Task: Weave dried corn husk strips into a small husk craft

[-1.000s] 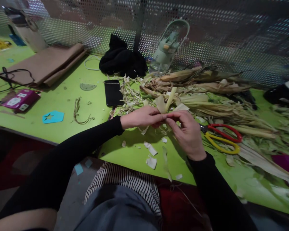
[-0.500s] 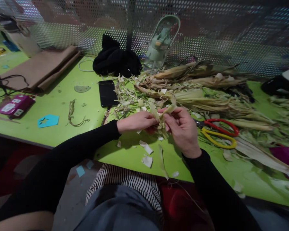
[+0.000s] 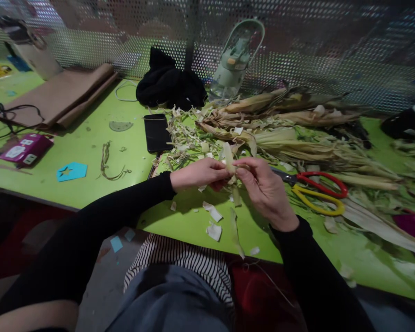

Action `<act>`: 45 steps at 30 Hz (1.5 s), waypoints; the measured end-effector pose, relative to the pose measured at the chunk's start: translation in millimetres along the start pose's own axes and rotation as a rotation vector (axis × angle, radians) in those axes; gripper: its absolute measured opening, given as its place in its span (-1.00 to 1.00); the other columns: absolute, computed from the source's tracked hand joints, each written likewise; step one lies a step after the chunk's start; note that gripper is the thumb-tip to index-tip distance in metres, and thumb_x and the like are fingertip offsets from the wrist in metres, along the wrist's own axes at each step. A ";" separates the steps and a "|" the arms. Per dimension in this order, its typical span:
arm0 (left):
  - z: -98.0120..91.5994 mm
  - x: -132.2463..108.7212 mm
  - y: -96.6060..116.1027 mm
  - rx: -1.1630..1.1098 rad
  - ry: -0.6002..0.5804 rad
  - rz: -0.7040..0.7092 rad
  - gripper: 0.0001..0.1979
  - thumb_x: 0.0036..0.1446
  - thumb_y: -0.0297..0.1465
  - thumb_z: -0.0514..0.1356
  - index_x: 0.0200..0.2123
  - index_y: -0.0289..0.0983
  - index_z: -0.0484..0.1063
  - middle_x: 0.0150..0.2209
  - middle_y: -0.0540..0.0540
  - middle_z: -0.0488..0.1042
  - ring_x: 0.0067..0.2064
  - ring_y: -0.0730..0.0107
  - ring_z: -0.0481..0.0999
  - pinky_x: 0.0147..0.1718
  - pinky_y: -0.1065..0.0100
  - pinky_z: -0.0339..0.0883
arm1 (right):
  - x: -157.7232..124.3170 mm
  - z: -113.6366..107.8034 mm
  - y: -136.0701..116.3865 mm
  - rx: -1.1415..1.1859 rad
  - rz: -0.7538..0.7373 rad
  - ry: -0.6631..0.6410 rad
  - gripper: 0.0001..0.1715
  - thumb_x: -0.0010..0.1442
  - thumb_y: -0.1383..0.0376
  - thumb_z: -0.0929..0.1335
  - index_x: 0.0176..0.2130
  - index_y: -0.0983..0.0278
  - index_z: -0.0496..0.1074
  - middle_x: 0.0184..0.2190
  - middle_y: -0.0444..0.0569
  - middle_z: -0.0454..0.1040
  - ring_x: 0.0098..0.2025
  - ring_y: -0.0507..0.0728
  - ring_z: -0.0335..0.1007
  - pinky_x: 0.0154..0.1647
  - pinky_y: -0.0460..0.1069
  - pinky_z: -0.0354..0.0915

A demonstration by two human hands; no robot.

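No legible text, brands or numbers, any marks on the pale green bottle (image 3: 230, 70) seemingly too small to read

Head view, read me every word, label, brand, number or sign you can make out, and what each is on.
No words, brands or numbers are readable.
Blue card: a star shape, no readable lettering.
Protractor-like half-disc: any markings too small to read.
Green bottle: any print too blurred to read.
Phone: dark screen, no readable text.

Papery husk strip (image 3: 228, 154), smooth tabletop (image 3: 183, 221)
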State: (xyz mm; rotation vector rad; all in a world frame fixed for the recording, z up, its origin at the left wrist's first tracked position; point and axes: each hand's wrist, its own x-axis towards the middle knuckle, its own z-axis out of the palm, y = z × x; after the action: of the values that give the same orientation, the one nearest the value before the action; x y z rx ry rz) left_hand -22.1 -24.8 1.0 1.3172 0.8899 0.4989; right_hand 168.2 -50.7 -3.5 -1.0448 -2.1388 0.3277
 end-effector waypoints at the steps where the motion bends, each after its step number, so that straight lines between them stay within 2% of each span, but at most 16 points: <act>1: -0.7 1.0 -0.8 -0.013 0.006 -0.001 -0.74 0.23 -0.36 0.24 -0.48 -0.33 0.36 -0.53 0.08 0.39 -0.48 0.60 0.40 -0.33 0.45 0.34 | 0.2 -0.6 1.1 0.000 -0.020 -0.003 -0.82 0.38 0.27 0.30 -0.08 0.18 0.49 -0.29 -0.08 0.61 -0.37 0.08 0.50 -0.35 -0.03 0.36; 3: -2.3 3.2 -1.2 -0.048 0.017 -0.015 -0.73 0.24 -0.35 0.24 -0.49 -0.34 0.36 -0.53 0.08 0.39 -0.50 0.63 0.37 -0.34 0.45 0.34 | 0.9 -2.3 2.9 -0.015 -0.072 -0.036 -0.86 0.36 0.30 0.32 -0.15 0.18 0.50 -0.26 -0.07 0.62 -0.31 0.10 0.53 -0.29 -0.01 0.38; 5: -3.8 4.7 -0.3 -0.103 0.023 -0.036 -0.74 0.25 -0.37 0.24 -0.48 -0.34 0.38 -0.52 0.07 0.40 -0.51 0.65 0.37 -0.34 0.47 0.34 | 1.3 -4.0 3.7 -0.038 -0.087 -0.070 -0.83 0.36 0.32 0.31 -0.13 0.17 0.51 -0.25 -0.05 0.63 -0.27 0.12 0.54 -0.27 0.00 0.39; 9: -5.8 4.2 2.7 -0.217 -0.020 -0.055 -0.82 0.27 -0.43 0.20 -0.40 -0.36 0.44 -0.49 0.05 0.43 -0.46 0.65 0.41 -0.29 0.47 0.37 | 0.5 -6.0 3.1 -0.034 0.017 -0.054 -0.83 0.35 0.29 0.33 -0.06 0.16 0.46 -0.40 -0.13 0.58 -0.47 0.07 0.44 -0.46 -0.04 0.31; 13: -6.5 3.8 1.8 -0.223 -0.049 -0.045 -0.90 0.25 -0.52 0.17 -0.30 -0.38 0.49 -0.42 0.04 0.46 -0.42 0.66 0.43 -0.21 0.45 0.39 | 0.5 -6.6 2.7 -0.037 -0.047 -0.044 -0.89 0.33 0.31 0.33 -0.17 0.17 0.48 -0.33 -0.10 0.61 -0.41 0.09 0.48 -0.40 -0.02 0.34; 18: -4.7 5.9 -1.3 -0.208 -0.022 -0.022 -0.87 0.22 -0.55 0.18 -0.16 -0.34 0.46 -0.40 0.06 0.44 -0.44 0.67 0.37 -0.30 0.49 0.34 | 1.9 -8.0 0.3 -0.043 -0.036 -0.064 -0.89 0.27 0.34 0.33 -0.23 0.17 0.48 -0.36 -0.10 0.59 -0.44 0.09 0.45 -0.42 -0.01 0.30; 23: -0.4 5.0 -2.9 -0.145 0.048 0.037 -0.89 0.24 -0.56 0.11 -0.18 -0.33 0.37 -0.45 0.10 0.36 -0.46 0.65 0.33 -0.37 0.49 0.27 | 2.3 -6.0 -2.4 -0.058 0.003 -0.094 -0.92 0.25 0.35 0.33 -0.30 0.20 0.44 -0.47 -0.13 0.51 -0.52 0.04 0.32 -0.50 -0.05 0.19; 28: 2.0 3.6 -5.5 -0.069 0.034 0.171 -0.91 0.22 -0.53 0.16 -0.19 -0.32 0.35 -0.42 0.10 0.34 -0.45 0.66 0.29 -0.38 0.49 0.23 | 1.2 -2.9 -1.0 -0.125 0.036 -0.073 -0.92 0.28 0.32 0.33 -0.29 0.23 0.41 -0.51 -0.13 0.47 -0.57 0.03 0.26 -0.53 -0.06 0.12; 34: 1.3 3.7 -5.0 -0.115 0.060 0.043 -0.91 0.23 -0.51 0.14 -0.17 -0.31 0.35 -0.39 0.06 0.36 -0.43 0.63 0.34 -0.34 0.46 0.29 | 1.1 -3.5 0.6 -0.134 -0.017 -0.127 -0.90 0.26 0.35 0.32 -0.33 0.23 0.41 -0.48 -0.11 0.49 -0.53 0.04 0.28 -0.49 -0.05 0.15; 41: -0.8 2.3 -2.0 -0.075 0.001 0.161 -0.81 0.19 -0.58 0.13 -0.12 -0.31 0.33 -0.34 0.05 0.38 -0.33 0.60 0.38 -0.23 0.45 0.31 | 1.1 -8.1 4.8 -0.097 0.058 -0.072 -0.97 0.28 0.31 0.34 -0.24 0.23 0.37 -0.54 -0.19 0.43 -0.64 -0.02 0.12 -0.57 -0.07 0.05; 45: -1.0 1.8 -0.9 -0.022 0.011 0.170 -0.89 0.22 -0.49 0.18 -0.17 -0.34 0.34 -0.26 -0.01 0.42 -0.25 0.56 0.44 -0.14 0.40 0.35 | 2.2 -10.8 4.9 -0.048 0.083 -0.097 -0.95 0.29 0.30 0.33 -0.26 0.23 0.38 -0.50 -0.16 0.46 -0.63 -0.02 0.12 -0.56 -0.06 0.06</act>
State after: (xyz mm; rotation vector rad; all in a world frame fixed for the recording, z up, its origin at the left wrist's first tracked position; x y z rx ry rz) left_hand -21.9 -23.0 -0.3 1.3781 0.7826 0.6473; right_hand 177.7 -46.8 2.8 -1.1687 -2.2031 0.3749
